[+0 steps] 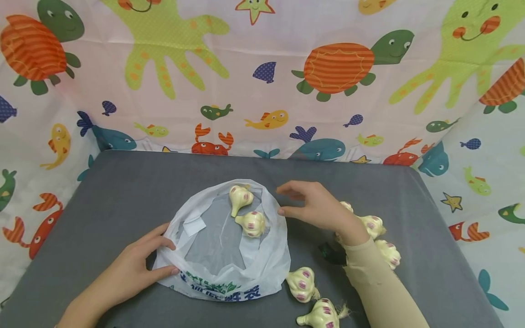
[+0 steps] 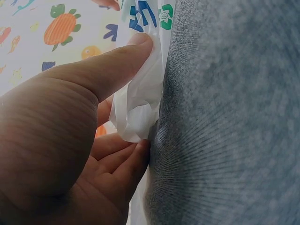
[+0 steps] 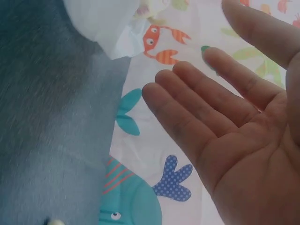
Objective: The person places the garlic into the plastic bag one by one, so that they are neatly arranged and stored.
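A white plastic bag (image 1: 270, 269) with green and blue print lies on the grey table with its mouth spread wide. Inside it are two garlic bulbs, an upper garlic bulb (image 1: 241, 197) and a lower garlic bulb (image 1: 252, 223). My left hand (image 1: 137, 264) holds the bag's left rim between thumb and fingers. In the left wrist view, the thumb (image 2: 119, 65) lies along the crumpled plastic. My right hand (image 1: 317, 205) hovers by the bag's right rim, holding nothing. Its fingers (image 3: 201, 101) are extended and spread in the right wrist view.
Several more garlic bulbs lie right of the bag, such as one garlic bulb (image 1: 302, 284) near its lower right side and another garlic bulb (image 1: 387, 253) beyond the right forearm. A dark object (image 1: 331, 253) sits beside the right wrist. A printed curtain (image 1: 246, 91) borders the table (image 1: 135, 191).
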`<action>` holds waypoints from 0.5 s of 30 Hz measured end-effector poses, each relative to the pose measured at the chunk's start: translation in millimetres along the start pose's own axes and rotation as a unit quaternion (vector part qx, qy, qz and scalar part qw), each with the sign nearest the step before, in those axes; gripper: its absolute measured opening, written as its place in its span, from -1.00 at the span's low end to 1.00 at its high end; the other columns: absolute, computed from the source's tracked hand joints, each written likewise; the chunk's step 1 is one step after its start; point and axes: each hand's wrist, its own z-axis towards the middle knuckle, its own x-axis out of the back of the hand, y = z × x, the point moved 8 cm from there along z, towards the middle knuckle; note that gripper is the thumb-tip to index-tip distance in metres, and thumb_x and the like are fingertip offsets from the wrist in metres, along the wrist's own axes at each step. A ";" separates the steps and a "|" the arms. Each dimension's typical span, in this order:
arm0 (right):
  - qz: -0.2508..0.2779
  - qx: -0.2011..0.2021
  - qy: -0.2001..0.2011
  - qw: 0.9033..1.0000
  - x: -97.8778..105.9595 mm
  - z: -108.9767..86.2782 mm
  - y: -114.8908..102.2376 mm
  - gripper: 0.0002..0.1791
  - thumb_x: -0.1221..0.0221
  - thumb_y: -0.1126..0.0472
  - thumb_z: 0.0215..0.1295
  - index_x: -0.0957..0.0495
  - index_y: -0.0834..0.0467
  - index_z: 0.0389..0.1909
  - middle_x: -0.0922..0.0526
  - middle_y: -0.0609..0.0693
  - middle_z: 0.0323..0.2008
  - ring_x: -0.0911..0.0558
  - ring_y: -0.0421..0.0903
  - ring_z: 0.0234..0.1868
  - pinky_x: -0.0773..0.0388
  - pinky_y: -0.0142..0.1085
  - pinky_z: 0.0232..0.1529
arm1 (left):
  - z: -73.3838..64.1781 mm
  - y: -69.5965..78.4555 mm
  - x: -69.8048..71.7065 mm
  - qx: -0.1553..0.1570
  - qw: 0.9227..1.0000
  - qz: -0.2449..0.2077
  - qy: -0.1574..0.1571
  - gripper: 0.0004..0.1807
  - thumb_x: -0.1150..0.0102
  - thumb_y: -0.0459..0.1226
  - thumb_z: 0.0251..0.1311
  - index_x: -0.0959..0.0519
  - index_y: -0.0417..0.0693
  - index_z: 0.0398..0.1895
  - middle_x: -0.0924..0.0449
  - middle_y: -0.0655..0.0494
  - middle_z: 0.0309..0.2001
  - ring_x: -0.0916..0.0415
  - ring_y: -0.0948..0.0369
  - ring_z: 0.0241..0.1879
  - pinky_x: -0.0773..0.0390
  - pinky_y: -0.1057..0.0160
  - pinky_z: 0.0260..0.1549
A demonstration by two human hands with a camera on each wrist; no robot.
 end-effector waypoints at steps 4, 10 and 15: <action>0.001 -0.007 -0.006 1.000 3.0 -9.3 -1.0 -0.47 -0.52 0.09 0.38 -0.66 0.12 0.30 -0.73 0.11 0.24 -0.73 0.13 0.26 -0.58 0.09 0.34 | -0.6 0.3 1.4 -0.002 1.000 0.004 0.003 -0.46 -0.80 -0.06 -0.03 -0.60 0.39 -0.08 -0.51 -0.04 0.48 -0.60 -0.08 0.29 -0.18 0.71 0.19; -0.007 -0.004 -0.013 1.000 3.7 -22.7 -4.1 -0.47 -0.53 0.06 0.37 -0.67 0.10 0.30 -0.75 0.08 0.22 -0.75 0.12 0.23 -0.63 0.09 0.29 | -0.4 0.4 1.8 -0.003 1.000 0.005 0.005 -0.46 -0.80 -0.05 -0.03 -0.60 0.39 -0.07 -0.51 -0.02 0.49 -0.60 -0.07 0.29 -0.17 0.72 0.19; -0.002 -0.003 -0.021 1.000 2.0 -33.1 -7.4 -0.46 -0.54 0.06 0.36 -0.67 0.09 0.31 -0.75 0.07 0.22 -0.76 0.10 0.22 -0.64 0.06 0.28 | 0.4 -0.4 0.6 0.008 1.000 0.008 -0.005 -0.48 -0.77 0.01 0.00 -0.60 0.40 -0.06 -0.51 -0.01 0.49 -0.60 -0.05 0.29 -0.23 0.69 0.18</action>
